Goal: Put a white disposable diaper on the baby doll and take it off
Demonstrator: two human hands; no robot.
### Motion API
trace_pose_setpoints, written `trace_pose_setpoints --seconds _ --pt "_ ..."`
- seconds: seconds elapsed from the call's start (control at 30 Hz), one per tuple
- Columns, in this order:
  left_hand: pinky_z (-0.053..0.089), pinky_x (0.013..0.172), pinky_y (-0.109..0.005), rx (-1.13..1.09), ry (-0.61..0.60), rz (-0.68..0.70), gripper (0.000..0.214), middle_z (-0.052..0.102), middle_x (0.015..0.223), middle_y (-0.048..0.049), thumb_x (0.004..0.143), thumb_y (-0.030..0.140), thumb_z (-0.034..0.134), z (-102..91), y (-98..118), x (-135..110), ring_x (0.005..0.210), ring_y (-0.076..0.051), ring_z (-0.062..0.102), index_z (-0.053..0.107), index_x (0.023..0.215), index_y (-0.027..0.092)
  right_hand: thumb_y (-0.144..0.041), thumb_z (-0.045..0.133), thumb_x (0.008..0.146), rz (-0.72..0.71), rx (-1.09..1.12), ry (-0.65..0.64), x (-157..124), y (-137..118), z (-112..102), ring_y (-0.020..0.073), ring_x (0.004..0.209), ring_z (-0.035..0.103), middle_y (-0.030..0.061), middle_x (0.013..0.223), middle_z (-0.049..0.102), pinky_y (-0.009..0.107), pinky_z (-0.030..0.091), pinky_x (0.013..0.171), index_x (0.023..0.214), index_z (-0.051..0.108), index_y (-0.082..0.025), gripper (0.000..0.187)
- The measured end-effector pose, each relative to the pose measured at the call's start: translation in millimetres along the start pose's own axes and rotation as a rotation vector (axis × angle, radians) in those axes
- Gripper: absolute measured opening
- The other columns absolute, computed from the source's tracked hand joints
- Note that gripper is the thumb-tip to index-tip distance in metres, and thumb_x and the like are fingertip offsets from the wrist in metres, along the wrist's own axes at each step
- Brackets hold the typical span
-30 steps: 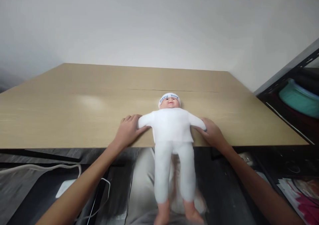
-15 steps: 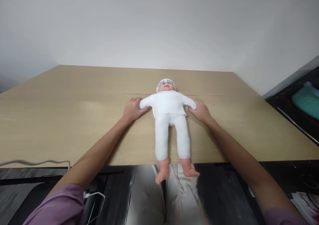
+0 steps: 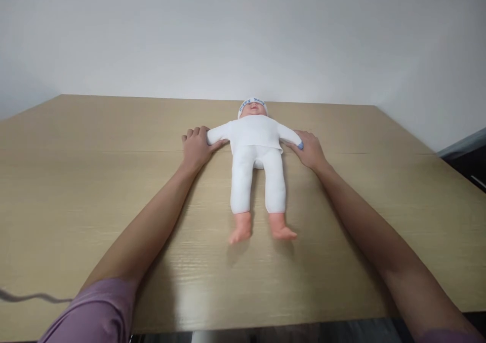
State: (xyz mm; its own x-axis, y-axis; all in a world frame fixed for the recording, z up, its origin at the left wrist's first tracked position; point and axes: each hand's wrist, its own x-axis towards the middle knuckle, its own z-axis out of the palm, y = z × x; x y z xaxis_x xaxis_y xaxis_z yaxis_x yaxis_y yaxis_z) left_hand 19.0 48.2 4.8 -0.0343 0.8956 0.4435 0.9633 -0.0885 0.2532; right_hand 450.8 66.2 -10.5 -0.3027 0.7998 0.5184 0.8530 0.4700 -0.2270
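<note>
Baby doll point(image 3: 257, 155) lies flat on its back on the desk point(image 3: 94, 181), a little past the middle. Its head points to the wall point(image 3: 243, 39), its bare feet toward the person, and its arms are stretched out sideways.

Left hand point(image 3: 195, 148): fingers curled, thumb laid along the sleeve end, closed on the tip of the doll's arm on that side. Right hand point(image 3: 310, 149): closed the same way on the other sleeve end. A small blue spot shows at its fingertips; cannot tell what it is. Both forearms reach out long over the desk, with a purple sleeve point(image 3: 94, 310) at the near left.

Handling, as a judgement:
- Body, arms and legs are in a white cloth suit and look stuffed: soft, light and floppy, likely to sag if lifted by the arms alone.
- Head and feet look like moulded plastic: stiffer and smoother, not fragile.
- Cloth on smooth wood grain probably slides easily.
- The firmest hold is likely around the torso under the arms. The sleeve ends give only a loose, stretchy purchase.

Surroundings:
- A thin pale cord point(image 3: 23, 296) at the near left edge, well apart from the doll.
- A dark shelf point(image 3: 467, 155) beyond the desk's right side; its contents are not readable.
- Nothing lies between hands and doll.
</note>
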Motion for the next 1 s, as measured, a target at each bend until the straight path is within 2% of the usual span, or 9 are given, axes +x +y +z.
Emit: trace_pose_setpoints --seconds 0.2,0.4,0.53,0.67,0.77,0.83,0.9,0.97,1.0 --pt "0.036 0.108 -0.052 0.011 -0.017 -0.003 0.069 0.073 0.126 -0.0202 0.095 0.079 0.066 6.4 -7 7 0.123 -0.044 0.057 0.068 0.128 0.019 -0.071 0.045 0.109 0.016 -0.022 -0.038 7 11 7 0.0396 0.121 0.061 0.0197 0.141 0.070 0.056 0.049 0.109 0.161 0.057 -0.021 0.073" --pt "0.033 0.117 -0.053 -0.038 0.084 -0.005 0.087 0.059 0.154 -0.0255 0.091 0.073 0.074 -5.2 0 -25 0.141 -0.047 0.048 0.058 0.153 0.014 -0.055 0.056 0.103 0.099 -0.079 0.052 -19 -7 -1 0.0447 0.145 0.048 0.0259 0.161 0.052 0.064 0.045 0.119 0.172 0.037 -0.014 0.082" --pt "0.030 0.122 -0.052 -0.084 0.110 0.032 0.097 0.051 0.163 -0.0257 0.087 0.072 0.080 -27.5 17 -63 0.145 -0.046 0.045 0.051 0.161 0.015 -0.041 0.056 0.102 0.087 -0.065 0.094 -53 -40 -25 0.0411 0.155 0.041 0.0244 0.168 0.046 0.063 0.039 0.127 0.170 0.037 -0.013 0.076" --pt "0.032 0.123 -0.052 -0.206 0.156 0.023 0.064 0.056 0.160 -0.0219 0.104 0.058 0.061 -72.3 57 -110 0.146 -0.039 0.049 0.056 0.155 0.019 -0.033 0.051 0.104 0.035 0.016 0.121 -103 -102 -69 0.0384 0.158 0.044 0.0204 0.169 0.049 0.067 0.039 0.127 0.170 0.037 -0.018 0.068" --pt "0.036 0.123 -0.051 -0.382 0.254 -0.016 0.046 0.065 0.151 -0.0173 0.113 0.042 0.039 -113.4 95 -176 0.145 -0.032 0.054 0.061 0.147 0.021 -0.031 0.052 0.107 -0.055 0.111 0.216 -173 -159 -107 0.0366 0.151 0.055 0.0165 0.163 0.057 0.067 0.045 0.123 0.170 0.037 -0.029 0.064" --pt "0.041 0.121 -0.055 -0.482 0.248 -0.046 0.041 0.071 0.144 -0.0147 0.112 0.045 0.042 -132.4 115 -246 0.138 -0.033 0.060 0.067 0.138 0.026 -0.026 0.061 0.103 -0.091 0.174 0.296 -240 -190 -126 0.0370 0.139 0.065 0.0131 0.148 0.069 0.066 0.053 0.114 0.168 0.039 -0.039 0.070" --pt "0.048 0.110 -0.059 -0.647 0.254 0.028 0.029 0.079 0.118 -0.0119 0.108 0.046 0.050 -138.7 128 -330 0.115 -0.035 0.070 0.075 0.116 0.033 -0.019 0.067 0.098 -0.160 0.238 0.301 -315 -212 -134 0.0356 0.114 0.076 0.0077 0.122 0.078 0.061 0.063 0.096 0.163 0.045 -0.049 0.075" --pt "0.054 0.092 -0.056 -0.891 0.083 0.285 0.030 0.078 0.087 -0.0082 0.105 0.050 0.052 -133.1 136 -412 0.086 -0.033 0.071 0.077 0.094 0.038 -0.014 0.069 0.095 -0.139 0.312 0.199 -387 -225 -131 0.0334 0.097 0.078 0.0040 0.110 0.079 0.058 0.066 0.085 0.154 0.054 -0.053 0.072" --pt "0.054 0.090 -0.056 -0.957 -0.092 0.331 0.028 0.079 0.086 -0.0084 0.103 0.051 0.055 -127.6 139 -448 0.084 -0.032 0.070 0.079 0.096 0.038 -0.016 0.068 0.095 -0.047 0.340 0.139 -419 -230 -126 0.0341 0.099 0.079 0.0044 0.112 0.079 0.059 0.067 0.086 0.149 0.058 -0.052 0.066"
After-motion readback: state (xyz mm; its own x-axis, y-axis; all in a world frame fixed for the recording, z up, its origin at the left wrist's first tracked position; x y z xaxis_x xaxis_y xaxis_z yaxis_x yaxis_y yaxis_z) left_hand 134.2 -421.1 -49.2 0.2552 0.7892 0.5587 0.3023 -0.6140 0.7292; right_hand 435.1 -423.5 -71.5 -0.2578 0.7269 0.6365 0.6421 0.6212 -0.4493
